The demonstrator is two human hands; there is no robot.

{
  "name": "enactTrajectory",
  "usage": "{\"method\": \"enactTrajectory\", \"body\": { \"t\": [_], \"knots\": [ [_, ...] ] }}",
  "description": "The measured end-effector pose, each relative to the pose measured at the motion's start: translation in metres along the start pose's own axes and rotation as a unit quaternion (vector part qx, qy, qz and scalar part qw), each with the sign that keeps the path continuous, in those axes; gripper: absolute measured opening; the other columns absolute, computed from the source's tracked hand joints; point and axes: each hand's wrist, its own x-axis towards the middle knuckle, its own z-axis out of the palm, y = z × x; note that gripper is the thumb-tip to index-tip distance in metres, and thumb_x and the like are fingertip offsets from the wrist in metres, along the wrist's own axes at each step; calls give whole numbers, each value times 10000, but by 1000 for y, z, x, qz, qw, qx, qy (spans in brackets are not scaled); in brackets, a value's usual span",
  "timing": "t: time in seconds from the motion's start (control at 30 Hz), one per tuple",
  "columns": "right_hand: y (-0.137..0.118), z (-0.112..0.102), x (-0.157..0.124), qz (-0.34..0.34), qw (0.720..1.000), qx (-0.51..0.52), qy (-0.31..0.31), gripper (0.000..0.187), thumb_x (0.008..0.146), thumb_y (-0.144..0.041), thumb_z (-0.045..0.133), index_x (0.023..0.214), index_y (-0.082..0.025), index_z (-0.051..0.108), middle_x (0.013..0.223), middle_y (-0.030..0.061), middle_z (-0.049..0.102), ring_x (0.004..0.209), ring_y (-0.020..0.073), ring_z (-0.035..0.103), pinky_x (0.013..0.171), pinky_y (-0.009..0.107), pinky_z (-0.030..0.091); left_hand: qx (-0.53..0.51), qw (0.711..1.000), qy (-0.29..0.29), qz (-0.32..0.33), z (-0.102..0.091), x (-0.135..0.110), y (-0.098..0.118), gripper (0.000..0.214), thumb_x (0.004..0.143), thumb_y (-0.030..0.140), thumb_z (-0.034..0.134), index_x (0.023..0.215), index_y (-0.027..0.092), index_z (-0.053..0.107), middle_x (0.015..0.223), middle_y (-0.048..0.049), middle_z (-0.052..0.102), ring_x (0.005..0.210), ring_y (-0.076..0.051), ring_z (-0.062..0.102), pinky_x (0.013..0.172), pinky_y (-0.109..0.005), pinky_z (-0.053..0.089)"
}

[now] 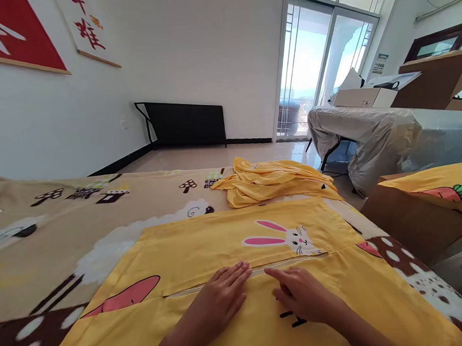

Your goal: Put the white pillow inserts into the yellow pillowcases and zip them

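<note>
A yellow fabric cover (197, 243) with a white rabbit print and pink carrot prints lies spread out in front of me. A long pale zipper (183, 292) runs across it, closed or nearly so as far as I can see. My left hand (225, 295) rests flat on the cover over the zipper, fingers stretched out. Just to its right, my right hand (302, 296) points its index finger at the zipper line, its other fingers loosely bent and nothing visible in them. Part of the zipper is hidden under my left hand.
Beneath the cover is a beige patterned blanket (110, 208). Crumpled yellow fabric (276, 180) lies at the far edge. On the right are a cardboard box (408, 226) with yellow fabric on top and a plastic-covered table (371, 123) carrying boxes. A black folded panel (187, 124) leans against the wall.
</note>
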Motion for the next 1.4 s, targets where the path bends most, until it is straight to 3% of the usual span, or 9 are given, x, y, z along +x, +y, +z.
{"method": "enactTrajectory", "body": {
  "t": [0.17,0.43,0.53,0.67,0.8,0.93,1.0,1.2,1.4],
  "knots": [
    [-15,10,-2,-17,998,-3,-53,483,861,-267,433,1339,-211,469,1066,72,683,927,229,625,808,320,398,-45,999,-24,0,5,0,5,507,967,355,337,1464,315,245,1509,-3,316,1389,-183,317,1133,-390,315],
    [-11,14,3,9,999,-1,-47,472,882,-325,415,1341,-227,470,1013,74,687,918,234,612,798,318,378,-98,994,-49,-25,-2,5,4,478,962,383,333,1432,296,338,1495,-30,363,1379,-206,335,1131,-430,293],
    [-11,17,3,7,999,-4,-42,485,885,-333,411,1353,-216,456,975,84,690,895,238,618,778,315,375,-100,993,-10,-64,0,6,1,435,948,345,369,1368,256,440,1408,-63,489,1294,-218,440,1085,-430,357],
    [-9,20,3,-1,1000,-7,-26,449,882,-328,404,1309,-225,497,976,88,692,891,251,622,751,317,371,-108,984,57,-129,1,4,-13,344,939,312,361,1145,188,607,1195,-104,625,1124,-211,557,994,-375,446],
    [-9,20,3,-7,1000,-8,-11,452,882,-328,393,1310,-222,496,979,92,696,894,258,626,737,317,363,-103,975,33,-195,-8,6,-15,331,933,295,363,1170,180,563,1095,-95,660,1005,-170,623,900,-288,499],
    [-10,20,4,-8,1000,-20,-5,454,884,-320,378,1316,-222,479,974,84,701,872,246,629,724,309,351,78,978,-89,-173,-18,25,5,322,920,190,306,1004,143,613,959,-126,685,900,-228,653,777,-344,524],
    [-11,20,3,-8,999,-31,-4,442,876,-308,383,1296,-228,495,951,76,704,844,239,631,706,304,345,112,975,-117,-150,-20,40,15,308,906,176,326,986,119,617,849,-146,688,796,-275,663,696,-385,518],
    [-13,17,3,-10,999,-51,-3,400,875,-309,387,1235,-213,530,906,76,704,804,236,629,680,303,326,121,980,-142,-70,-23,86,16,228,883,312,486,825,162,647,857,-126,703,830,-269,668,722,-339,481],
    [-14,16,4,-9,999,-49,-8,354,882,-304,379,1176,-203,547,926,82,698,820,227,625,683,297,327,106,984,-127,-67,-18,99,-4,305,860,495,507,799,216,616,798,-19,702,698,-174,642,560,-228,406]
  ]
}}
